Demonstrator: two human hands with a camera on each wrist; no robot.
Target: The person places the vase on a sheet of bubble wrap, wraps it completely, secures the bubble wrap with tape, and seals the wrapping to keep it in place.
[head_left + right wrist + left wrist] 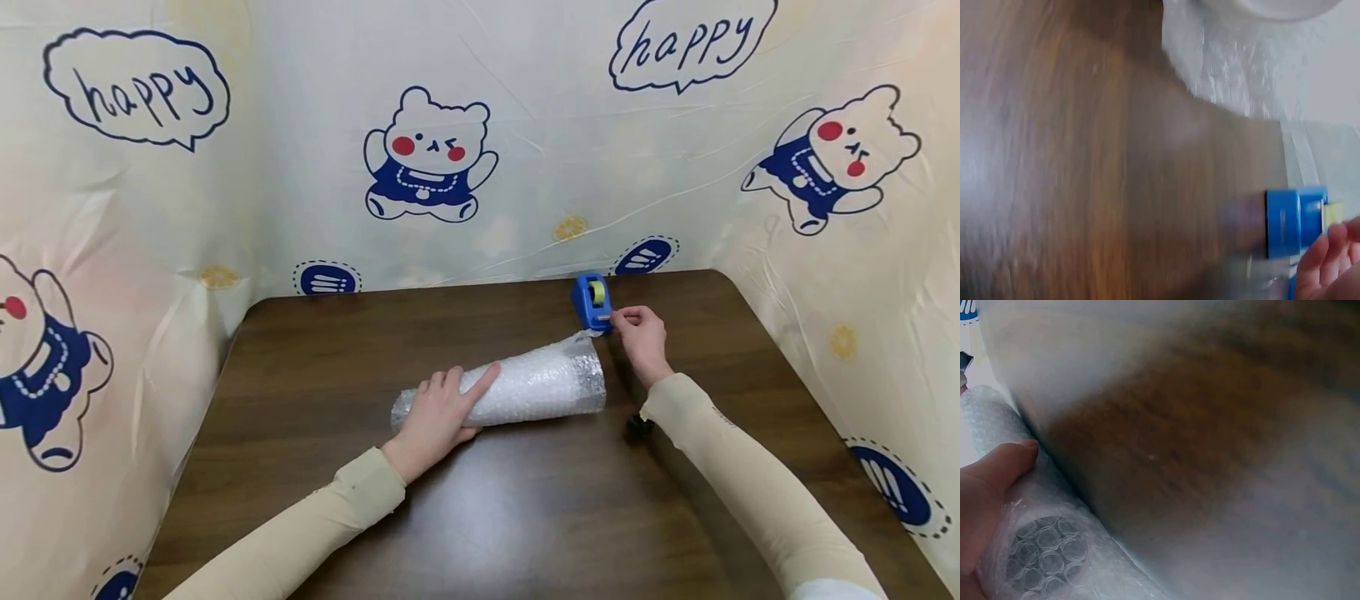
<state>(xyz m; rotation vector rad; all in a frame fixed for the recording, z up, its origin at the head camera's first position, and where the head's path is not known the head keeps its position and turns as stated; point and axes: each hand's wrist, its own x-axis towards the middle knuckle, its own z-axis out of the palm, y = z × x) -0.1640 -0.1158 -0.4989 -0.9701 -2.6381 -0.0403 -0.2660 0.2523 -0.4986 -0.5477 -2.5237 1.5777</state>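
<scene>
A roll of bubble wrap [536,386] lies slantwise on the table. My left hand [438,412] grips its left part, and in the left wrist view the thumb lies along the bubbly surface [997,428]. In the right wrist view a white round rim [1285,7] shows inside the wrap's loose end. Beyond the roll's right end stands a blue tape dispenser [592,304] with a yellowish tape roll [597,292]. My right hand [642,340] is at the dispenser's front edge, thumb and fingers pinching the tape end; the strip itself is hardly visible.
The brown wooden table [315,350] has a patterned cloth [525,125] hanging along its back and sides. A small black object [637,427] shows beside the right sleeve, partly hidden. The dispenser stands close to the table's back edge.
</scene>
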